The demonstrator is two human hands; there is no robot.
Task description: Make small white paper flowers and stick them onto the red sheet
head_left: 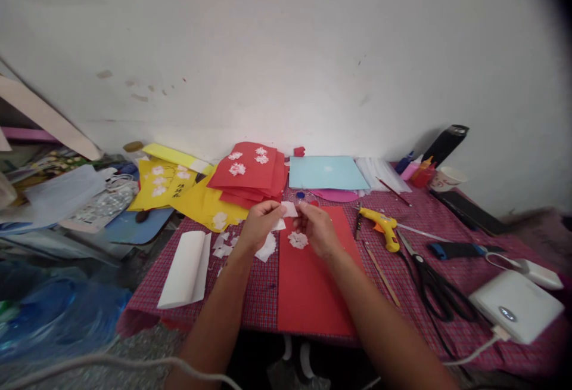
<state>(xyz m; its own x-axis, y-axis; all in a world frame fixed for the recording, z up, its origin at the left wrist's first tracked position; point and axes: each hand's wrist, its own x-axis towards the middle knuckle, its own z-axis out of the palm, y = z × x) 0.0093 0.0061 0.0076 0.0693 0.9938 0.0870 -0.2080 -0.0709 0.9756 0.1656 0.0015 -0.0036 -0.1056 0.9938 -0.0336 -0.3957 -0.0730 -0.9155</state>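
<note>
My left hand [260, 224] pinches a small white paper piece [290, 209] between thumb and fingers, above the top of a red paper sheet [313, 294]. Another white scrap [279, 225] shows just under the left fingertips. At the paper piece's right edge, the fingers of my right hand [318, 229] are closed on it. A white paper flower [298, 240] lies on the red sheet between the hands, partly beside the right fingers. Left of the sheet, partly behind my left wrist, are white paper pieces [267, 248] and several scraps [222, 248].
Rolled white paper [184, 271] lies at left. Behind are red cards with flowers [245, 166], yellow paper [205, 202] and a light blue sheet [328, 173]. At right lie a yellow glue gun [382, 226], scissors [431, 279], a wooden stick [383, 275], a blue-handled cutter [460, 250] and a white box [516, 305].
</note>
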